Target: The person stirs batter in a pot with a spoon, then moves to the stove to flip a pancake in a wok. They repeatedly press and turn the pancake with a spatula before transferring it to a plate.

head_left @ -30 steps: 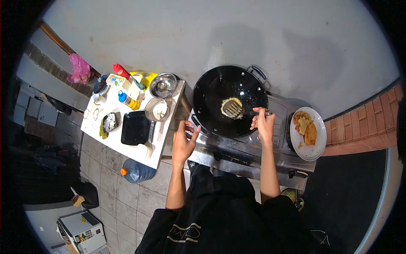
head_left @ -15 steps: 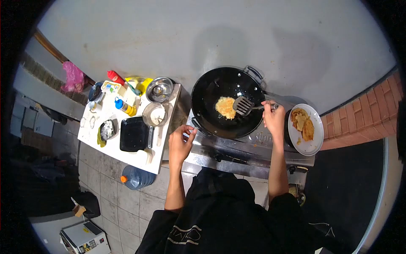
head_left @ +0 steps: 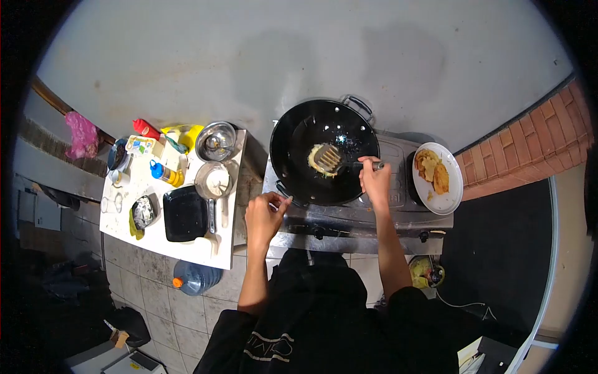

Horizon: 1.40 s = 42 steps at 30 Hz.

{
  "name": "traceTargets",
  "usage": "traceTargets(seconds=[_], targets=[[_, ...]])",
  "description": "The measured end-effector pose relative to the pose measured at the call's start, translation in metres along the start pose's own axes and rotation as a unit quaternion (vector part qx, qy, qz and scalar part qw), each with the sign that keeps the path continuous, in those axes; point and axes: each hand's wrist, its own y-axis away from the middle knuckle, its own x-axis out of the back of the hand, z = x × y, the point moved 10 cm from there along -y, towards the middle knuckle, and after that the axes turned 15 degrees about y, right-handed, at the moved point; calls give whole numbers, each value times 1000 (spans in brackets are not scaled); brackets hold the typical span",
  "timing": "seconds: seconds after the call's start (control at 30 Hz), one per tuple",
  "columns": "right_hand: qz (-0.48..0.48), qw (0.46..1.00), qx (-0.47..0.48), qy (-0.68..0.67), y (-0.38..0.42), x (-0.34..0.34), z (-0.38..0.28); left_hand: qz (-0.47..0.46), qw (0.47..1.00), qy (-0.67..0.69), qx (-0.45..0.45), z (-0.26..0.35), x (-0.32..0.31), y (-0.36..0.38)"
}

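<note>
My right hand [head_left: 376, 182] is closed round the handle of a slotted spatula [head_left: 329, 158]. The spatula's blade lies over a pale golden fritter [head_left: 316, 163] in the black wok [head_left: 299, 187], covering much of it. Beside the wok's near left handle [head_left: 285, 189] is my left hand [head_left: 263, 216], its fingers loosely curled and the thumb apart from them, with nothing visible in it. Oil glistens at the bottom of the wok, which stands on a metal stove [head_left: 349, 221].
Right of the wok, a white plate [head_left: 453, 201] holds several browned fried pieces. On the white table [head_left: 118, 215] at left stand a black square pan [head_left: 185, 214], a bowl of white batter or flour [head_left: 217, 179], a steel bowl [head_left: 215, 141] and bottles. A water jug [head_left: 198, 278] lies below.
The spatula has moved left onto the fritter, its blade now tilted over it. My right hand came along with it; my left hand stays near the wok's handle. The whole view has shifted slightly.
</note>
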Motion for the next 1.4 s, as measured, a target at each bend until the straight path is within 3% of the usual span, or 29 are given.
traceTargets(seconds=[0.33, 0.47, 0.57, 0.63, 0.73, 0.9, 1.13, 1.37, 1.4], targets=[[61, 995, 60, 60, -9, 3, 14, -4, 1000, -14, -25, -5, -5, -1], [65, 994, 47, 72, -4, 3, 13, 4, 999, -9, -40, -6, -8, 0], [15, 999, -6, 32, 10, -1, 1, 2, 999, -10, -49, -2, -9, 0], [37, 997, 67, 15, 13, 6, -20, 0, 999, -11, -51, 0, -9, 0], [43, 994, 82, 61, 11, 24, -45, 1, 999, -18, -51, 4, -8, -1], [80, 932, 219, 277, 6, 44, -107, 5, 999, -23, -40, 2, -8, -1], [67, 918, 220, 324, -20, 25, -95, 4, 997, -38, -66, 7, -6, -3], [23, 930, 227, 287, -39, 19, -67, 0, 998, -38, -46, 4, -8, -3], [-11, 962, 152, 225, -43, 19, -50, -2, 998, -38, -40, 4, -8, -3]])
